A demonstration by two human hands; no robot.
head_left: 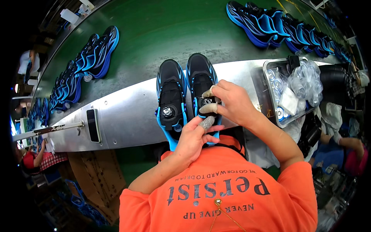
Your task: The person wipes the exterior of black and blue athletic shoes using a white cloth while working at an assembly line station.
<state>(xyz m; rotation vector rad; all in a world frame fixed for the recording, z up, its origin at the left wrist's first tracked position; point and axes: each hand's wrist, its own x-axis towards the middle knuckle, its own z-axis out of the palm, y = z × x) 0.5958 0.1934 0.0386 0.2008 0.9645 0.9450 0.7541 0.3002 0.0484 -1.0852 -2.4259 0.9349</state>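
One black-and-blue dial-lace sneaker [199, 67] rests on the metal worktop [133, 98], toe pointing away from the person; its matching left sneaker [167, 79] stands just to its left. Over its tongue, the right hand [236, 101] has two fingers in beige finger cots [208, 108] apart, either side of the lacing dial [208, 101]; whether that grip is clamped on it I cannot tell. Toward its heel is the left hand [191, 141], one finger in a grey cot [207, 123]; its grip is partly hidden, so I cannot tell whether it is clamped. Well to its left lies a smartphone [93, 125]; to its right, a tray [297, 118] holds clear plastic bags [305, 83].
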